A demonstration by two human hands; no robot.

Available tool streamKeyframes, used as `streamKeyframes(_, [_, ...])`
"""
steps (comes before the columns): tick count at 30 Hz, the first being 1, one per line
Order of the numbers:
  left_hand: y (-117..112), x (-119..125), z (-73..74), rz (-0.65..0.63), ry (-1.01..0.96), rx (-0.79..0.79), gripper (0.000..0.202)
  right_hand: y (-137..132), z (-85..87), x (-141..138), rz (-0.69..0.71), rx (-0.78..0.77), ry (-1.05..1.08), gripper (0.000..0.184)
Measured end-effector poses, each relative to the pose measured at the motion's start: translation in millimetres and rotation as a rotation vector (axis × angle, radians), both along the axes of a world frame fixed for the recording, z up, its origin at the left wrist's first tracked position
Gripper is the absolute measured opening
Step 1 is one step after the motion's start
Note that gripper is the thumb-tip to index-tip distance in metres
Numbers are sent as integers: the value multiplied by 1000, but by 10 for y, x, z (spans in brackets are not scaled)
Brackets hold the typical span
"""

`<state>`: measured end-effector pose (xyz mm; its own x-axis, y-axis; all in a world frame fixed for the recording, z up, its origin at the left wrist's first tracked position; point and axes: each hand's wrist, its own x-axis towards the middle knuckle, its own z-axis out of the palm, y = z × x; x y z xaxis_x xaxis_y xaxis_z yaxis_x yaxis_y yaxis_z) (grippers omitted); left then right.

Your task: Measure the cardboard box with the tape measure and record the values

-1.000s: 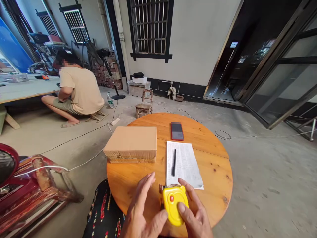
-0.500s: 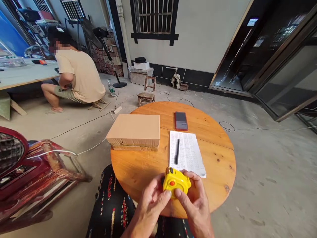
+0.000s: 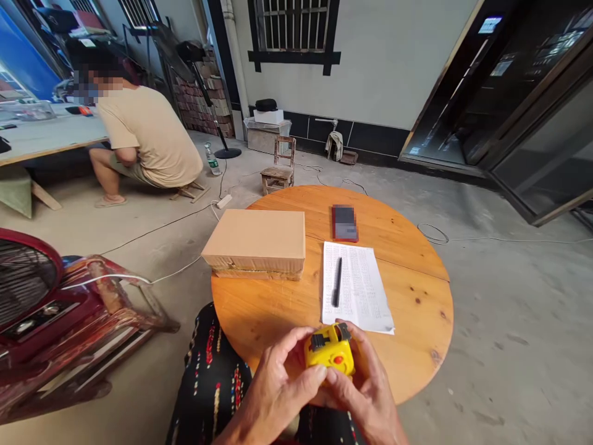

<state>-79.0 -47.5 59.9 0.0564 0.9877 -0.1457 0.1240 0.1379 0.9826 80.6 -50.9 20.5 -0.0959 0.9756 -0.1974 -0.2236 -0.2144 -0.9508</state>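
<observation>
Between my two hands, over the near edge of the round wooden table (image 3: 269, 315), is a small yellow plastic object (image 3: 325, 355) with black parts on top and a red round button on its face; its exact kind I cannot make out. My left hand (image 3: 288, 383) grips its left side, thumb at the lower front. On the other side, my right hand (image 3: 364, 380) closes round it, with the thumb also at the bottom front. Fingers hide its lower and rear parts. Just beyond lies a printed paper sheet (image 3: 361, 290) with a black pen (image 3: 337, 282) on it.
A closed cardboard box (image 3: 257, 238) sits on the table's left, a red-edged phone-like device (image 3: 344, 223) at the back. Left of me stands a red fan (image 3: 32, 303) on a wooden stool. Farther off are a seated person (image 3: 148, 136), a small chair (image 3: 278, 167) and floor cables.
The yellow object has been turned in my hands: its black top parts now show more, and the red button sits farther right. The whole view has shifted slightly.
</observation>
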Motion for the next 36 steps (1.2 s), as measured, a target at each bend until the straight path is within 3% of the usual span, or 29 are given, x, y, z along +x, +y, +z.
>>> streamKeyframes(5, [36, 29, 116, -17, -113, 5, 32, 16, 56, -30, -29, -46, 41, 63])
streamKeyframes(11, [32, -32, 50, 25, -69, 13, 31, 43, 107, -73, -26, -38, 21, 61])
streamKeyframes(20, [25, -154, -14, -1, -6, 52, 30, 41, -77, -90, 7, 31, -43, 64])
streamKeyframes(23, [9, -260, -33, -30, 77, 130, 31, 56, -25, -145, 4, 27, -72, 65])
streamKeyframes(25, [40, -406, -6, -2, 194, 261, 34, 72, 55, -179, -6, -2, -81, 65])
streamKeyframes(27, [143, -632, 61, 148, 341, 432, 37, 104, 149, -191, -6, -34, -96, 63])
streamKeyframes(29, [341, -926, 149, 385, 473, 558, 37, 175, 240, -179, 5, -37, -120, 56])
streamKeyframes(32, [783, -1390, 245, 634, 547, 556, 52, 408, 374, -167, 18, 21, -113, 49])
streamKeyframes(34, [1091, -1621, 254, 653, 498, 423, 65, 646, 474, -206, -12, 61, -47, 47])
streamKeyframes(36, [1309, -1740, 232, 535, 340, 202, 69, 909, 583, -280, -49, 85, 49, 44])
